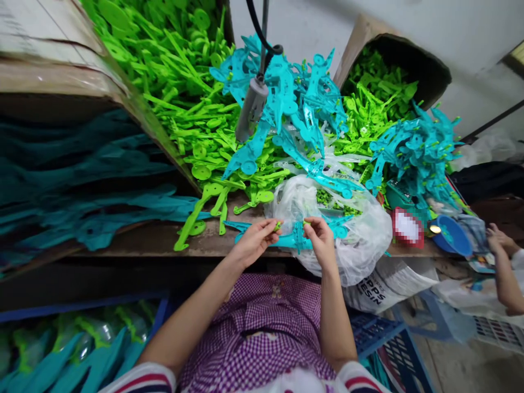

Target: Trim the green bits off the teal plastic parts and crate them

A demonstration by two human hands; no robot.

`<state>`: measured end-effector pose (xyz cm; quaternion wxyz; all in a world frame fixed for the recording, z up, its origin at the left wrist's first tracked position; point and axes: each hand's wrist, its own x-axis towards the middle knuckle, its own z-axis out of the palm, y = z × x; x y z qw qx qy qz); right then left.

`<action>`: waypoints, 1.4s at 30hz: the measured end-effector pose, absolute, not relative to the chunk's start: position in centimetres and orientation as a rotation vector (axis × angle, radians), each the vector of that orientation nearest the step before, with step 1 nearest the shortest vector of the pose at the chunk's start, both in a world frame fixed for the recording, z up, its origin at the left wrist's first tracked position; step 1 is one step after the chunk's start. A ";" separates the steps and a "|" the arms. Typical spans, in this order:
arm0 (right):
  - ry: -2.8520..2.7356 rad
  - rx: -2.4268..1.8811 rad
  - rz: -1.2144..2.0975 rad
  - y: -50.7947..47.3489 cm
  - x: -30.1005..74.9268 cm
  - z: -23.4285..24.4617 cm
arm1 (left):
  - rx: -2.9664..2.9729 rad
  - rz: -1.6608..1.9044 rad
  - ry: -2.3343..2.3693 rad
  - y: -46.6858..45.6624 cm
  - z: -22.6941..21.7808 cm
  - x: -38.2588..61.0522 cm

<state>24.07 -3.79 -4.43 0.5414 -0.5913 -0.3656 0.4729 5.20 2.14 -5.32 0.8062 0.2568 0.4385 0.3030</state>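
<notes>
Between thumb and fingers my left hand [258, 238] pinches a small green plastic piece [278, 226]. My right hand [320, 236] is closed at the fingertips on another small green plastic piece [305, 222]. Beneath both hands a blue plastic part [286, 240] lies along the table's front edge, partly covered by my fingers. Just behind my right hand a clear plastic bag [370, 234] sits open, with many small green pieces [325, 197] inside it.
Long green plastic parts [180, 103] pile up at the back left. Blue parts [282, 87] are heaped behind the bag, under a hanging grey tool [252, 109]. A cardboard box [135, 109] stands left; a blue bowl [452, 236] and a co-worker's arm [505, 273] are at right.
</notes>
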 end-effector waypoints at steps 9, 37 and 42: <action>-0.719 -1.385 1.531 -2.7 16.7 -6.1 | 0.560 0.839 1.218 -2.2 -6.5 -3.5; -2.332 -1.250 1.033 4.2 12.5 -10.6 | 2.243 0.294 1.774 -4.0 -12.4 -4.6; -2.289 -1.313 1.010 3.7 11.8 -12.0 | 2.228 0.301 1.773 -3.7 -12.2 -4.5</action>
